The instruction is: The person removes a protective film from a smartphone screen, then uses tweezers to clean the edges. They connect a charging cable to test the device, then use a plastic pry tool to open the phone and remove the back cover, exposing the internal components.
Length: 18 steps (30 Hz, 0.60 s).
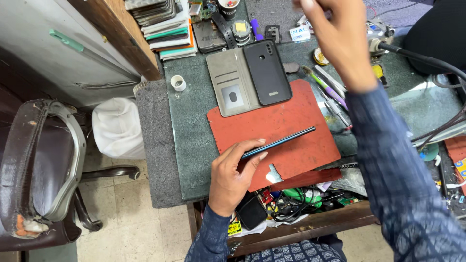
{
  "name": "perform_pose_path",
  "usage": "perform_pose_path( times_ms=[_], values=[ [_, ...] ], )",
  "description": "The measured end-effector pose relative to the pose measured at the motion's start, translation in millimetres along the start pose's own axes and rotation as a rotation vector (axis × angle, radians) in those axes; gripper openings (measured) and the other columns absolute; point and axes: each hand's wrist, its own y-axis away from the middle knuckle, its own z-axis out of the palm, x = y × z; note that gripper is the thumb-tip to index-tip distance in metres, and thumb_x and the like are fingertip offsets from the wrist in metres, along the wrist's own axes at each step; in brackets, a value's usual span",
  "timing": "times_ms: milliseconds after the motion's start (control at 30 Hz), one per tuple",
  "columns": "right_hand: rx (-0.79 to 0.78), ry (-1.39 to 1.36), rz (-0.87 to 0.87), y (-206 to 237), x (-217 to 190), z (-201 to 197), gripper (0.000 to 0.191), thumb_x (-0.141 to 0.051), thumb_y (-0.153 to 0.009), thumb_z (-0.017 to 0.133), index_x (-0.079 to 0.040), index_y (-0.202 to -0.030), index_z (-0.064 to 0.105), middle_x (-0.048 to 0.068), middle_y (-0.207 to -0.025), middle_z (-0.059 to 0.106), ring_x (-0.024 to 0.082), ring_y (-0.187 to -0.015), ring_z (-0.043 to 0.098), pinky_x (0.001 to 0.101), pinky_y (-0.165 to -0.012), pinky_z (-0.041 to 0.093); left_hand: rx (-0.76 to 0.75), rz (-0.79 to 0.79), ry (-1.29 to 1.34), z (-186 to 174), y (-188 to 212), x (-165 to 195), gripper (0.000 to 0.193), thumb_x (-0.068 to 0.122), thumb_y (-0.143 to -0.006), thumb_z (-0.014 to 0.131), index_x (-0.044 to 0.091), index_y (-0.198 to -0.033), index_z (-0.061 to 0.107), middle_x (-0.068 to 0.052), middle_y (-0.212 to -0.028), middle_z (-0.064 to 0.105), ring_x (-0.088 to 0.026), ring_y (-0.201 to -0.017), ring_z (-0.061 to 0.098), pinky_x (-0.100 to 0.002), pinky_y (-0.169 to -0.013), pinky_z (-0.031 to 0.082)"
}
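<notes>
Red mat (286, 128) covers the middle of the green stone bench (191, 131), and I see the dark phone (279, 142) standing on its long edge over it. My left hand (233, 177) grasps the phone at its near end, thumb on one face and fingertips (262, 155) on the other; the far end points toward the tools.

My right hand (335, 39) is raised well above the far side of the bench. It is blurred, so I cannot tell whether it is clenched or released, nor whether it holds anything.

Risks, as I judge them:
- The phone is pinched at one end only. A loose pinch could let it tip flat or slide on the mat.
- The open drawer (296, 204) below the bench edge is full of cables; a dropped phone could land there.

Surroundings:
- An open grey flip case (250, 75) with a black shell lies at the mat's far edge, near the phone.
- Pens and picks (330, 92) lie to the right of the mat.
- A stack of boxes (170, 29) sits at the far left corner.
- A worn chair (39, 170) stands on the left.
</notes>
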Motion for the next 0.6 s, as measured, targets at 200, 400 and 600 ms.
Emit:
perform_pose_path(
  times_ms=[200,400,600],
  values=[
    [-0.203,-0.209,0.418,107,-96,-49,0.031,-0.024,-0.108,0.053,-0.004,-0.122,0.072,0.002,-0.073,0.07,0.007,-0.06,0.065,0.0218,-0.054,0.049,0.041,0.057,-0.008,4,3,-1,0.02,0.006,-0.09,0.078,0.006,-0.109,0.072,-0.009,-0.105,0.078,-0.021,-0.094,0.079,-0.031,-0.077,0.062],
    [-0.171,-0.473,0.539,156,-103,-14,0.025,-0.01,-0.096,0.068,-0.001,-0.12,0.065,-0.001,-0.081,0.067,0.003,-0.073,0.067,0.0199,-0.065,0.055,0.083,0.272,-0.161,17,12,16,0.028,-0.002,-0.087,0.073,0.005,-0.114,0.071,-0.01,-0.12,0.075,-0.027,-0.119,0.073,-0.036,-0.1,0.06],
    [0.008,-0.554,0.525,161,-84,1,0.012,-0.006,-0.1,0.074,-0.001,-0.105,0.065,-0.003,-0.078,0.053,0.001,-0.066,0.042,0.0192,-0.058,0.031,-0.012,0.505,-0.357,30,18,29,0.064,0.013,-0.079,0.08,0.009,-0.137,0.051,-0.023,-0.15,0.045,-0.041,-0.145,0.042,-0.045,-0.119,0.044]
  ],
)
